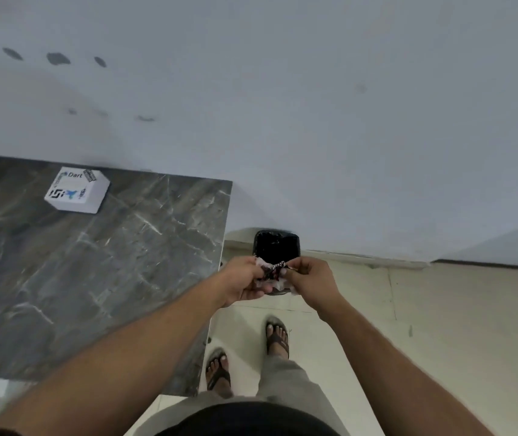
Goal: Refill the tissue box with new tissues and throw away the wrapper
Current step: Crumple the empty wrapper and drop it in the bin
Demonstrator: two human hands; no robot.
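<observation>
Both my hands hold a crumpled wrapper (pixel 275 272), clear plastic with dark red print, stretched between them. My left hand (pixel 245 280) grips its left end and my right hand (pixel 309 278) pinches its right end. They are over the floor, directly above a small black-lined bin (pixel 276 243) that stands against the wall. A white tissue box (pixel 76 190) with printed stickers sits on the dark marble counter (pixel 109 262) at the far left, near the wall. Its opening is hidden from here.
The counter's right edge runs just left of my left wrist. Pale floor tiles lie below, with my two sandalled feet (pixel 248 354) behind the bin. A grey wall rises beyond the counter and bin.
</observation>
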